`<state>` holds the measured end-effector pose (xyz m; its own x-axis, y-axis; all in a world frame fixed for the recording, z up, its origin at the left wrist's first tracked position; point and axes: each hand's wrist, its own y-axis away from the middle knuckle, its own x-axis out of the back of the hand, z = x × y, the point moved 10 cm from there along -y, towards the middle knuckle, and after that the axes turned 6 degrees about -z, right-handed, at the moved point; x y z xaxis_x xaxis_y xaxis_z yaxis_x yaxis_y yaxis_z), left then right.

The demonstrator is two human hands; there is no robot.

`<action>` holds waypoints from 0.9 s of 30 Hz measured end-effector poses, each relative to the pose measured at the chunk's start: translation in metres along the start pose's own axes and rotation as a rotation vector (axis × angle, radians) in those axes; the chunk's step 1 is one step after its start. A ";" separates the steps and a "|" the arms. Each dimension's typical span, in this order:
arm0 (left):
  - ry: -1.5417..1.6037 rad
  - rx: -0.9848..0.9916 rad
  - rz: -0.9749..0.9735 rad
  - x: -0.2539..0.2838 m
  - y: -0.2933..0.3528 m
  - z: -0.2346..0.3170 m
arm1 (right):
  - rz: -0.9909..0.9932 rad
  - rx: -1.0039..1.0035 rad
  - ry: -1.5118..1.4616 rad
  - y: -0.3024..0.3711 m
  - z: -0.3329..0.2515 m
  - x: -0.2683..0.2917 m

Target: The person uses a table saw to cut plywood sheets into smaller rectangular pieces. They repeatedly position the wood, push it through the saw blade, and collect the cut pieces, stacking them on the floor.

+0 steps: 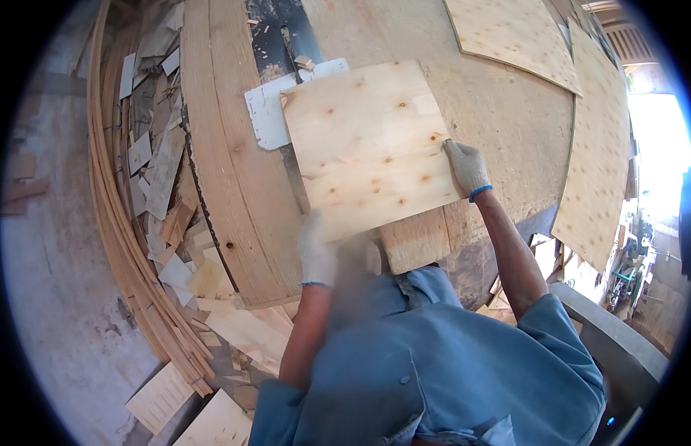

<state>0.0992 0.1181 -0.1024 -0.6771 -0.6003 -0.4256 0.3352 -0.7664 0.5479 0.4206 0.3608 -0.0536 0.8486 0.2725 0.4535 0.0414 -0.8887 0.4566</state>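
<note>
A blue-grey work shirt (pixel 442 349) lies nearest, its folds filling the lower part of the view. Just ahead, the left hand (pixel 315 249), in a pale glove, is at the near-left corner of a plywood panel (pixel 375 152); blur there means I cannot tell how its fingers are set. The right hand (pixel 468 165), in a knitted glove with a blue cuff, is clamped on the panel's right edge, farther from the body than the left. From the left hand the panel extends forward and rightward; from the right hand, leftward. Nearly square, it shows no clear long axis and sits slightly turned over the wooden worktable (pixel 230 134). Its face is pale yellow, with scattered brown knots and a fairly straight near edge. Beyond, its far-left corner overlaps a white plate (pixel 263 119), with a narrow dark metal piece (pixel 289 50) past it. A larger plywood sheet (pixel 520 37) lies at the far right.
</note>
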 end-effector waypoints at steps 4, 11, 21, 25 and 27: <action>0.056 0.008 -0.010 -0.006 -0.003 -0.003 | 0.029 0.043 -0.005 -0.007 0.001 0.004; 0.048 0.058 0.052 -0.018 -0.010 0.004 | 0.003 0.005 0.033 -0.011 -0.010 0.008; 0.175 0.120 0.020 -0.046 -0.010 0.021 | -0.014 0.012 -0.011 -0.016 -0.016 0.005; 0.130 0.100 0.031 -0.038 -0.017 0.022 | -0.018 0.002 -0.008 -0.019 -0.012 0.005; 0.106 0.079 0.048 -0.037 -0.018 0.027 | -0.010 0.035 0.027 -0.019 -0.018 0.006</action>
<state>0.1007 0.1599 -0.0772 -0.5871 -0.6599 -0.4688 0.3099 -0.7182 0.6230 0.4153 0.3865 -0.0458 0.8335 0.2913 0.4695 0.0692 -0.8981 0.4343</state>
